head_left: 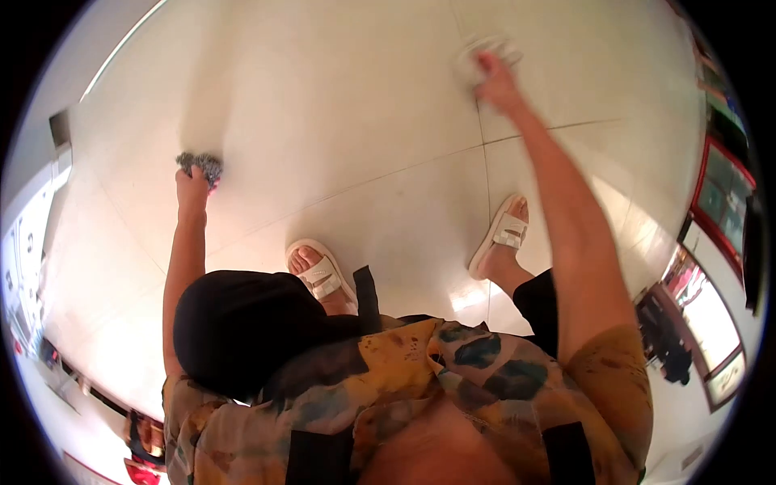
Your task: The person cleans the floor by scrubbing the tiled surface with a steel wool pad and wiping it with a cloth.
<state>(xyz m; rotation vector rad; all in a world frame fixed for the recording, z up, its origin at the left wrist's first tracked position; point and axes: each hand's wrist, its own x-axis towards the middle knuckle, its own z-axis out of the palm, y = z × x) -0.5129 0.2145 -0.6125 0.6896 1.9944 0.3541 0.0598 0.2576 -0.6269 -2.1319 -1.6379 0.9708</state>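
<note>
Closest to you, your patterned shirt (396, 360) spreads below a dark strap (367, 299), with your dark-trousered left knee (242, 323) bent up beside it. Past that, your left sandal (325, 276) and right sandal (509, 233) stand well apart on the pale, glossy floor (364, 105). The shine makes me think a sole could slide if the tiles are damp or you lean too far over your toes; I can't tell whether they are wet.

Further out on your left, your left grip (192, 187) is closed around a dark grey, shaggy wad (200, 165). The wad bulges beyond your fingertips, away from you, with a bit of pink at its edge. A loose hold there might let it bunch up or slip out, since so much of it sits outside your fingers.

Furthest out, your right grip (499, 87) appears to pinch a whitish cloth (505, 50), which lies at and just past your fingers against the floor, near a tile seam (483, 129). Blur hides how firmly it is held. With that arm nearly straight, overreaching could tip your balance, and a fold might catch on the seam.

Beyond, at the right edge, stands a red-framed cabinet (725, 198).
</note>
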